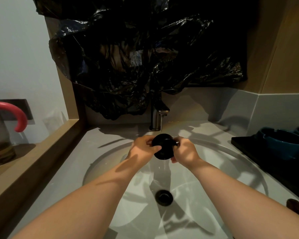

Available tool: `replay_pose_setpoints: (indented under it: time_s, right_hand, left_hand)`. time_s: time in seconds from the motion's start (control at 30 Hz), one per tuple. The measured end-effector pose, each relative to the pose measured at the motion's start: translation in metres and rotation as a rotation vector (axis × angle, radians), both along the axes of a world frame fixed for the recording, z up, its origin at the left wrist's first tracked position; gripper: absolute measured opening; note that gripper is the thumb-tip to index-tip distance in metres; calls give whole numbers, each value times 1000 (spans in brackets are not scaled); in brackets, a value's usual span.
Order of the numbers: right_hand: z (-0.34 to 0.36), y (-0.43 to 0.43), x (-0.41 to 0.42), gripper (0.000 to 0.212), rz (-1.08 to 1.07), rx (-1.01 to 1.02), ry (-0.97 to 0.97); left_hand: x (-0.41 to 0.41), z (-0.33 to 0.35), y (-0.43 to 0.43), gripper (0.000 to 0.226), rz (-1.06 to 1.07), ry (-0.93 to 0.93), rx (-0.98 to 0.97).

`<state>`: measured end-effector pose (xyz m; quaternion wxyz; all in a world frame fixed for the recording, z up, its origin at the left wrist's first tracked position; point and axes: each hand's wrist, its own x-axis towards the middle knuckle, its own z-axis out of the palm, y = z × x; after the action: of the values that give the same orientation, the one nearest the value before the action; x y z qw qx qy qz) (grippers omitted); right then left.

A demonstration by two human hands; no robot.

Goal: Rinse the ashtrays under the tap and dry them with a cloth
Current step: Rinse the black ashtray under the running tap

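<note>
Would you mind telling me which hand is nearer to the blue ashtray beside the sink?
Right. The right hand holds the black ashtray left of the blue ashtray; the left hand is further left.

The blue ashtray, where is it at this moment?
In the head view the blue ashtray sits at the far right, on the black tray beside the sink, to the right of the tap.

A round black ashtray (163, 147), tilted on edge, is gripped between left hand (141, 150) and right hand (186, 151) beneath the running tap (160, 114); a teal ashtray (283, 144) sits well right of them.
</note>
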<state>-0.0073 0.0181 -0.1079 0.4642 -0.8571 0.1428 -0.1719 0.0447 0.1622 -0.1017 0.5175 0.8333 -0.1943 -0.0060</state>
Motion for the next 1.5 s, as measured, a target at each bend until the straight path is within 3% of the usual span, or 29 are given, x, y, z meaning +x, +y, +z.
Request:
replay_pose_setpoints:
  time_s: [0.1, 0.2, 0.27, 0.43, 0.63, 0.97, 1.07, 1.2, 1.33, 1.4, 1.5]
  right_hand:
    - [-1, 1, 0, 33, 4, 15, 28]
    - [2, 4, -1, 29, 5, -244, 9]
    - [4, 6, -3, 24, -11, -311, -15]
    - [7, 4, -5, 21, -58, 88, -5]
    - [8, 6, -5, 28, -37, 317, 35]
    - [11, 2, -1, 30, 5, 252, 85]
    - [10, 0, -1, 28, -5, 116, 55]
    - [20, 1, -10, 45, -12, -163, -52]
    - [33, 7, -14, 53, 14, -464, 15]
    - [34, 13, -15, 51, 48, -511, -4]
    - [31, 24, -18, 51, 229, -630, 138]
  left_hand:
    - [1, 0, 1, 44, 28, 47, -37]
    - [-1, 0, -1, 41, 14, 63, -59]
    - [-2, 0, -2, 40, 2, 75, -87]
    - [-3, 3, -1, 60, -21, 109, -106]
    - [-4, -1, -1, 54, -64, 238, -97]
    - [0, 3, -2, 10, 61, 457, -299]
    - [1, 3, -1, 10, 94, 511, -335]
    - [1, 4, 1, 24, 132, 546, -355]
    - [-1, 9, 4, 14, 155, 614, -455]
    - [-1, 9, 4, 14, 159, 604, -432]
    - [0, 8, 1, 13, 180, 578, -380]
